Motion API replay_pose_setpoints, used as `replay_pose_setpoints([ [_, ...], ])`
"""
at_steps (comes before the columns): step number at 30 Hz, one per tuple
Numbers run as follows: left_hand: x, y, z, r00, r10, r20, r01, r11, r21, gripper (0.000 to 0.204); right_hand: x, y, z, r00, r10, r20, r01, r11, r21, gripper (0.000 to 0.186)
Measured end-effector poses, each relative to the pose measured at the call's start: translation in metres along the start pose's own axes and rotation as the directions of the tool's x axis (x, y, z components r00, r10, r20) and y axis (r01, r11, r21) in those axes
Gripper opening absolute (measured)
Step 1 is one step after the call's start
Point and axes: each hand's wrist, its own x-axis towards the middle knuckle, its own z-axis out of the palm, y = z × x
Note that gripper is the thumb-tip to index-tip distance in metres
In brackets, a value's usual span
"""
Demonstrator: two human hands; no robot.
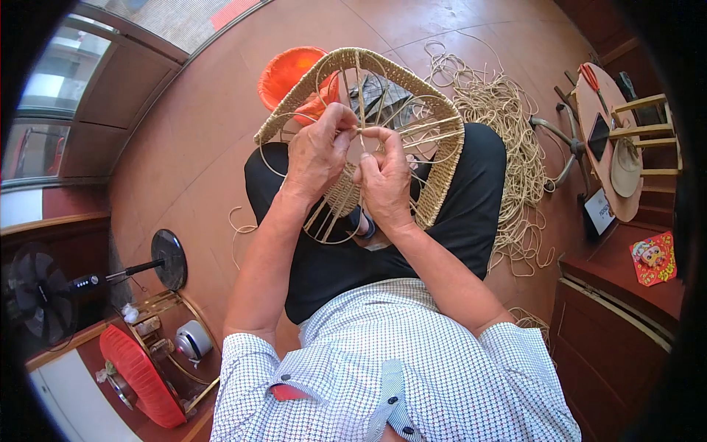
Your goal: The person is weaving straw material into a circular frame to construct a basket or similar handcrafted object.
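Across my lap lies a squarish woven frame [442, 177], like a stool seat or shallow basket, its broad rim covered in straw-coloured cord. Strands of cord [359, 81] run over its open middle, and several loose loops curve about them. Near the centre, my left hand [317, 155] pinches a strand between thumb and fingers. Close beside it, my right hand [384, 180] grips the cord too, its forefinger stretched toward the left fingertips. The fingers hide the exact spot where the strands meet.
A large heap of loose cord [508, 140] covers the floor at right. An orange lined bin [283, 74] stands beyond the frame. At left are a black fan [44, 287] and a red round object [143, 376]. A round table [596, 110] holding scissors and a phone is far right.
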Motion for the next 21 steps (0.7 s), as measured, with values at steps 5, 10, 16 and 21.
replay_pose_setpoints([
  [5, -0.014, 0.004, 0.003, 0.895, 0.428, -0.124, -0.355, 0.854, 0.381, 0.026, -0.005, 0.014, -0.003, 1.000, -0.017, 0.000, 0.016, 0.988, 0.151, 0.029],
  [10, -0.020, -0.010, 0.016, 0.853, 0.491, -0.177, -0.393, 0.827, 0.402, 0.026, -0.004, -0.007, -0.012, 0.994, 0.057, 0.097, -0.063, 0.996, 0.063, 0.023],
  [16, -0.017, -0.014, 0.013, 0.897, 0.394, -0.200, -0.350, 0.910, 0.223, 0.023, 0.016, -0.032, -0.036, 0.933, -0.317, 0.168, 0.359, 0.829, -0.430, 0.022],
  [21, -0.011, -0.010, 0.010, 0.925, 0.300, -0.234, -0.289, 0.954, 0.081, 0.015, 0.048, -0.033, -0.041, 0.757, -0.567, 0.326, 0.634, 0.513, -0.579, 0.019],
])
